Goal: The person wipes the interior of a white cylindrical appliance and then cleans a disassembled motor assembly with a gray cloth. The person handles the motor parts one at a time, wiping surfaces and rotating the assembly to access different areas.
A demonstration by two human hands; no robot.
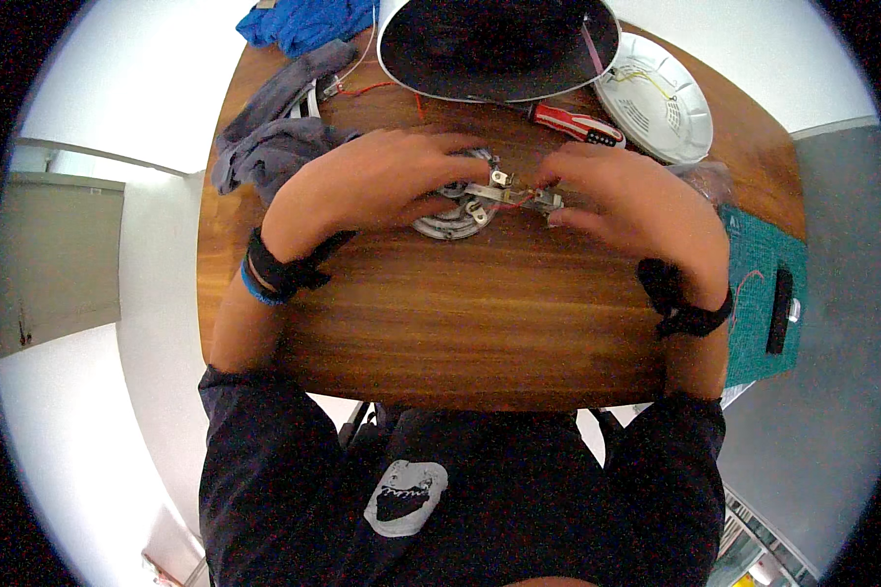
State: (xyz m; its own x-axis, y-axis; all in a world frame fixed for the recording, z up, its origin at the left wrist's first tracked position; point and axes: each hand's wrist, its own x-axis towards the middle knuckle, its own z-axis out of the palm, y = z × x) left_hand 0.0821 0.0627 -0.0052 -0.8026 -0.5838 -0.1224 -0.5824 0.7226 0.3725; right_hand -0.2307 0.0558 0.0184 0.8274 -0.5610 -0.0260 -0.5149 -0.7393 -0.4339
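My left hand (pixel 382 176) grips the far left side of a round metal plate (pixel 448 227), which looks like an appliance heating element, on the wooden table. Metal brackets (pixel 477 211) and a flat metal strip (pixel 490 193) stand on its upper face. Off its right side, my right hand (pixel 620 183) holds a small metal-and-pale part (pixel 550 201) between thumb and fingers. A thin red wire (pixel 515 203) runs between this part and the plate. Fingers hide part of the plate, and some motion blur covers both hands.
Beyond my hands lie a white cylindrical housing (pixel 499 97) with a dark inside, a red-and-white-handled screwdriver (pixel 573 123) and a white vented base (pixel 694 125) with yellow wires. Grey cloth (pixel 264 150) and blue cloth (pixel 305 26) lie left. A green cutting mat (pixel 752 242) carries a black bar (pixel 780 308).
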